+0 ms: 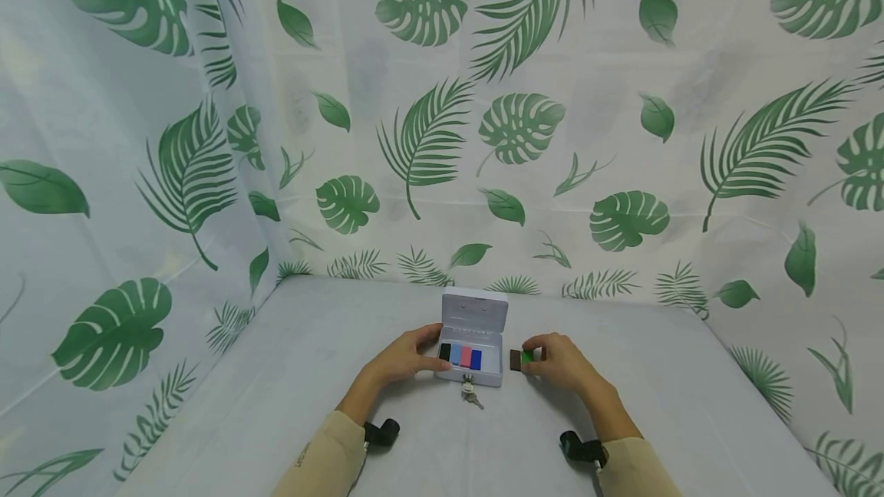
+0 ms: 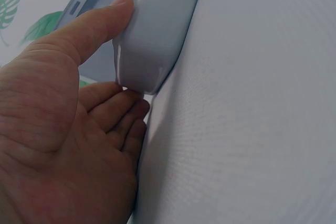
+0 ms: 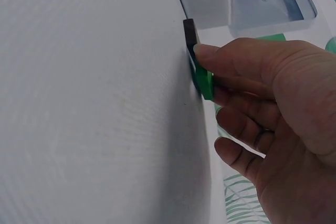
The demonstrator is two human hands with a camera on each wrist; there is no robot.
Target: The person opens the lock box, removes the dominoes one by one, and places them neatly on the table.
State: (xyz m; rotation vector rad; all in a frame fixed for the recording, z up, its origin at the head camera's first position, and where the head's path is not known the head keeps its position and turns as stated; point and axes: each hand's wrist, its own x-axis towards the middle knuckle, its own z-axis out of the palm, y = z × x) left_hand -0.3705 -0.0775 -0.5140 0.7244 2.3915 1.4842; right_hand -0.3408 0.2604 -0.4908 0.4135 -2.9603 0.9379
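Note:
A white metal cash box (image 1: pixel 485 379) stands with its lid (image 1: pixel 473 311) raised. Inside lie small flat blocks side by side: black (image 1: pixel 445 351), light blue (image 1: pixel 455 354), pink (image 1: pixel 466 357) and dark blue (image 1: pixel 476 360). My left hand (image 1: pixel 407 355) grips the box's left side, thumb by the front rim and fingers against the side. Just right of the box, my right hand (image 1: pixel 562 363) pinches a green block (image 3: pixel 203 81) between thumb and fingers. A brown block (image 1: pixel 515 360) adjoins the green one's left end; whether the hand also holds it is unclear.
A lock with keys (image 1: pixel 471 393) hangs at the box's front. The white-covered table (image 1: pixel 428 451) extends around it, and leaf-printed curtains (image 1: pixel 442 144) rise behind and at the sides. Black wrist cameras (image 1: pixel 382 433) sit below both hands.

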